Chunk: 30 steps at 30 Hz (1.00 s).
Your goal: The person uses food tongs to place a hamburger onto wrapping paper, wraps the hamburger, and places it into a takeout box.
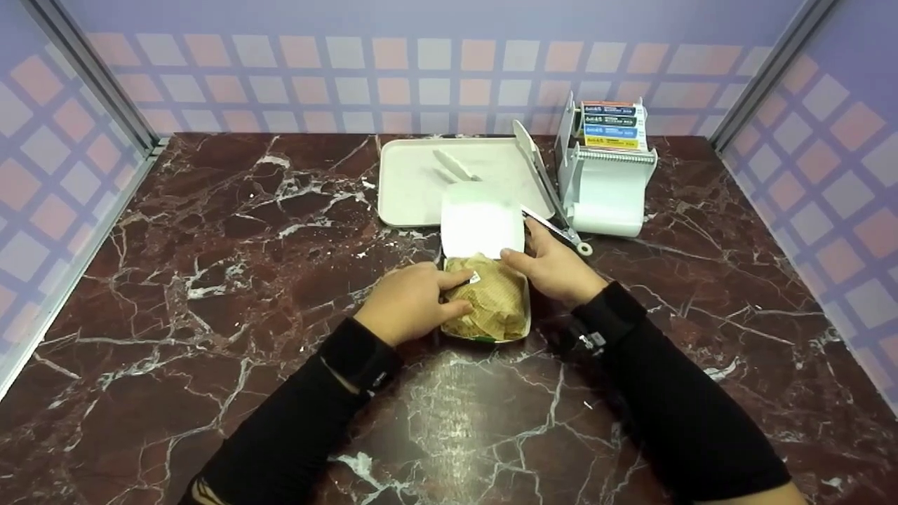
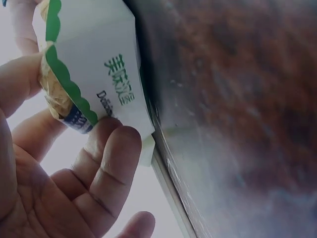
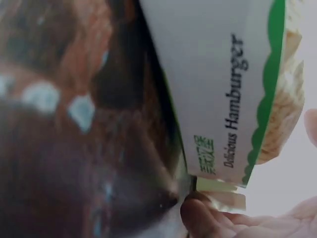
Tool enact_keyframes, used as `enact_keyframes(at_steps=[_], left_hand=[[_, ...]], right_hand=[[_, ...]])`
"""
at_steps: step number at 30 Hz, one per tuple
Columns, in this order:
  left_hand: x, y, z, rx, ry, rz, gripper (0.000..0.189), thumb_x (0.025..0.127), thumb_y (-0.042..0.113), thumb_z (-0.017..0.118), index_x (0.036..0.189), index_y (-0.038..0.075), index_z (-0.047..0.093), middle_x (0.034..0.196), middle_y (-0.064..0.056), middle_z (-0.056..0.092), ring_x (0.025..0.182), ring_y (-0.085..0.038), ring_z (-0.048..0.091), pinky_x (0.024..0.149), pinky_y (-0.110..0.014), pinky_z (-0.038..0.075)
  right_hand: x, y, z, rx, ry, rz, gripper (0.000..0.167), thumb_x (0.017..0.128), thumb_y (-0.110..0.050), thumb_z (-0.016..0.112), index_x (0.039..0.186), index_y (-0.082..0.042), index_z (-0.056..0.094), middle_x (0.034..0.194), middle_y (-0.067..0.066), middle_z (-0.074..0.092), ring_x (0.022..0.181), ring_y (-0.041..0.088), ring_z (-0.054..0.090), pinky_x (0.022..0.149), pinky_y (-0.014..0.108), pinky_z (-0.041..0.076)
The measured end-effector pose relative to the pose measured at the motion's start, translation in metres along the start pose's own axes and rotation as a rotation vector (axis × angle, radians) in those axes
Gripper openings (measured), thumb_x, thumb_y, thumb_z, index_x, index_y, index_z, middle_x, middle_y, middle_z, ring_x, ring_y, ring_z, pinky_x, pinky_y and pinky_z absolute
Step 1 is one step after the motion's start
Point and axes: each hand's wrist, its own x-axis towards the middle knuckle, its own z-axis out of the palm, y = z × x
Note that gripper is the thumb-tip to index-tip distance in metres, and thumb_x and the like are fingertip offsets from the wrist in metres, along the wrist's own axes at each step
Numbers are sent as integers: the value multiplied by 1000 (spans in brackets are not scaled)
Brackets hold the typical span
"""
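Note:
A paper hamburger box [image 3: 208,89], white with a scalloped green edge, lies open on the table with its lid [image 1: 483,224] raised at the back. Inside sits a burger in tan wrapping paper [image 1: 494,301] bearing a small white sticker [image 1: 474,278]. My left hand [image 1: 407,298] has thumb and index finger extended over the wrapped burger. Other left fingers [image 2: 119,163] touch the box's printed side wall. At the lid's right edge, my right hand [image 1: 558,266] holds the box, thumb in front and fingers toward the back.
Behind the box is a white tray [image 1: 414,203] with a small white-bladed utensil [image 1: 454,165] on it. A long knife-like tool [image 1: 537,168] lies along the tray's right side. A dispenser [image 1: 607,168] with several coloured label boxes and a white roll stands at right, on the dark marbled table [image 1: 266,294].

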Motion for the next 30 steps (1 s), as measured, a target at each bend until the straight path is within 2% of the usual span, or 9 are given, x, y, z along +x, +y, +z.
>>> enact_keyframes(at_steps=[2,5,11,16,22,27,30], left_hand=[[-1,0,0,0,-5,3,62,95,58,69,153,43,51,151,-12,62,128,-29,63,113,-54,49],[-2,1,0,5,-6,8,62,96,58,69,153,42,51,151,-12,61,130,-30,63,114,-54,48],[-2,1,0,13,1,19,61,96,57,68,153,41,52,148,-12,64,126,-29,64,112,-53,49],[-1,1,1,20,15,24,61,96,58,68,153,41,52,148,-11,65,126,-29,65,114,-54,47],[1,0,2,20,19,2,63,95,61,68,153,40,52,150,-8,64,132,-29,64,118,-56,43],[5,0,2,17,44,-21,64,94,63,68,152,39,54,146,-8,66,126,-29,67,115,-54,46],[6,-1,2,43,63,-22,63,94,64,67,150,37,56,142,-7,70,120,-28,70,109,-53,50]], right_hand=[[1,1,1,97,5,21,84,106,-15,61,168,-2,6,165,23,40,148,32,49,126,44,39],[2,2,2,169,17,32,83,106,-12,59,167,-1,4,164,25,41,147,34,49,124,45,41],[2,2,1,164,88,26,80,106,-12,59,166,2,7,160,29,43,146,37,48,126,46,39],[2,1,1,202,138,-37,74,105,-6,57,164,4,15,150,31,50,138,38,53,121,45,44],[2,-1,1,210,135,-106,68,104,-4,57,163,1,23,146,28,53,133,35,57,116,40,49],[-2,-4,-1,207,134,-139,67,102,-2,59,163,-5,30,146,26,56,130,37,61,113,46,52],[-6,-6,-1,178,125,-170,65,102,-2,59,162,-5,33,147,26,54,129,40,61,112,46,54]])
